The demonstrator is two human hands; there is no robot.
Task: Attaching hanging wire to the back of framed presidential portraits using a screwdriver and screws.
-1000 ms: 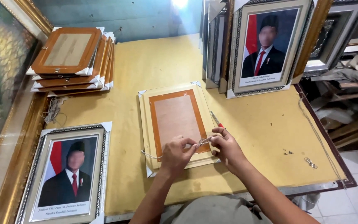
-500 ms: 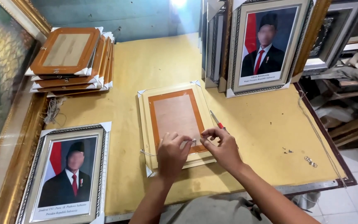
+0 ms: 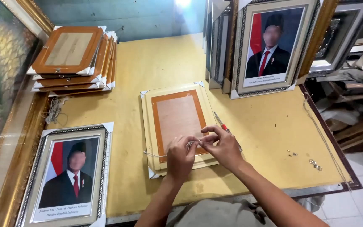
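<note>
Under our hands [image 3: 202, 151] we see a frame [image 3: 177, 128] backed in matt brown board; the bench [image 3: 265, 126] beyond them wears dull, rough yellow covering.

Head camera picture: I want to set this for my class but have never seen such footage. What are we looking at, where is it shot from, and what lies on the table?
The camera sits on a person's head, looking down at their own bare hands. The left hand and right hand pinch a thin string over a face-down picture frame on a yellow table. A red-handled tool lies beside it. A stack of frames and framed portraits surround the work.
</note>
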